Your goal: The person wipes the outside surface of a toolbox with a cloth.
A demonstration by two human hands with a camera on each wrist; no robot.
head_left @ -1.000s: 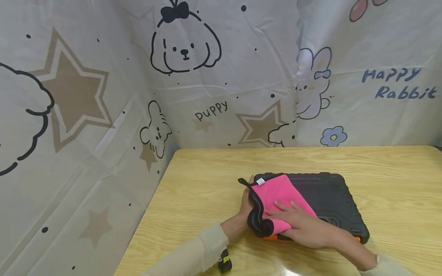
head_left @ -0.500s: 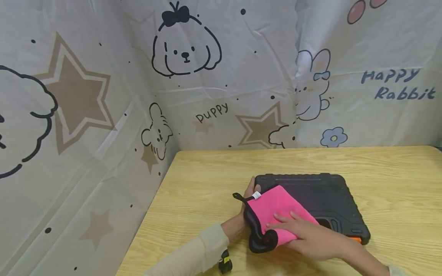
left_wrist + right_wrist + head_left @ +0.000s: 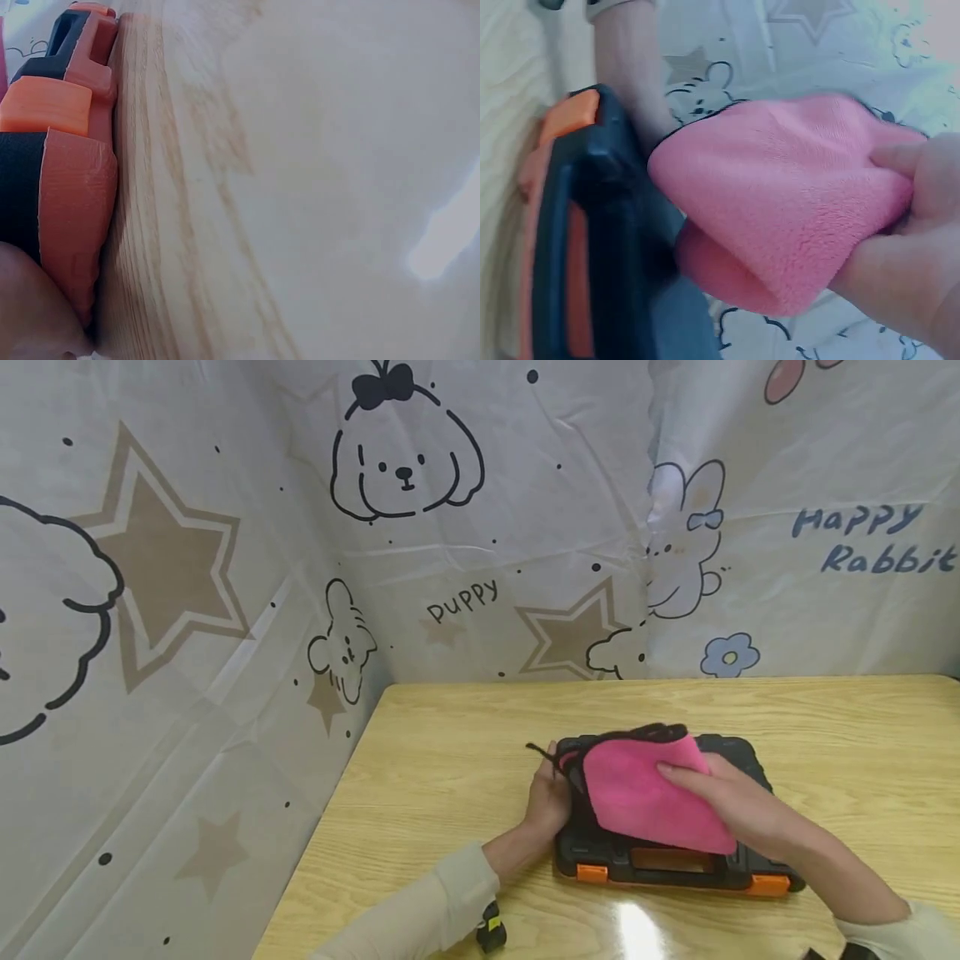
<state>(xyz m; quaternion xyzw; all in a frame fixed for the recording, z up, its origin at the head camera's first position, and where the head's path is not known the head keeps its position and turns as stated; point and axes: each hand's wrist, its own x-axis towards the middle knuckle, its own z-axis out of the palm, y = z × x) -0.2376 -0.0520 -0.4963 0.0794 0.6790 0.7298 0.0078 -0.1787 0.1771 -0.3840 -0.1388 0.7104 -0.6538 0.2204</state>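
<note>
A black tool case (image 3: pixel 750 762) with an orange base and orange latches lies on the table. My left hand (image 3: pixel 550 797) grips its left side; in the left wrist view only part of that hand (image 3: pixel 34 307) shows against the case's end (image 3: pixel 75 210). My right hand (image 3: pixel 738 797) holds a pink cleaning cloth (image 3: pixel 645 789) with a black edge and hanging loop, thumb on top. The cloth is bunched over the lid and covers much of it. In the right wrist view the pink cloth (image 3: pixel 780 187) droops in folds from the right hand (image 3: pixel 922 247).
The case's handle (image 3: pixel 671 860) faces the table's front, between the two latches. A small black device with a yellow mark (image 3: pixel 491 928) is by the left sleeve. Behind the wooden table (image 3: pixel 450 735) hangs a printed curtain (image 3: pixel 465 552).
The right hand has gone from lying flat on the cloth to gripping it, gathering it up and rightward. The case's front latch and handle now show. The left hand stays at the case's left side.
</note>
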